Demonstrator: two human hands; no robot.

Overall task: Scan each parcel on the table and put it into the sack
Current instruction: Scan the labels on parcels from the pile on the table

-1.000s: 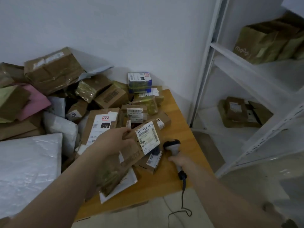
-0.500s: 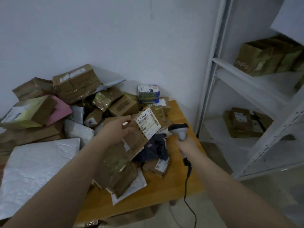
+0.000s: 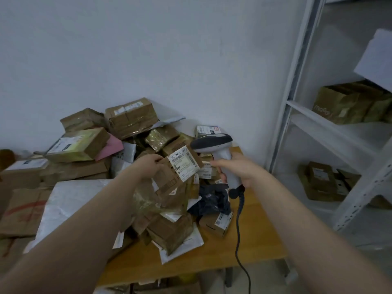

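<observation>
My left hand (image 3: 146, 167) grips a small brown cardboard parcel (image 3: 169, 179) by its upper left edge and holds it up above the pile, its white barcode label (image 3: 184, 164) facing me. My right hand (image 3: 239, 168) grips the handle of a grey barcode scanner (image 3: 214, 145), whose dark head sits just right of the label and points at it. The scanner's black cable (image 3: 238, 230) hangs down over the table. Several cardboard boxes and mailers (image 3: 131, 117) are heaped on the wooden table (image 3: 250, 242). No sack is in view.
A large white padded mailer (image 3: 67, 200) lies at the left front, a dark plastic bag (image 3: 212, 200) under the scanner. White metal shelving (image 3: 297, 107) stands to the right with brown boxes (image 3: 347, 102) on its shelves. A white wall is behind the pile.
Both hands have risen from the table: the left lifted the labelled parcel off the pile, and the right brought the scanner up and left, close to the label. The view tilted upward.
</observation>
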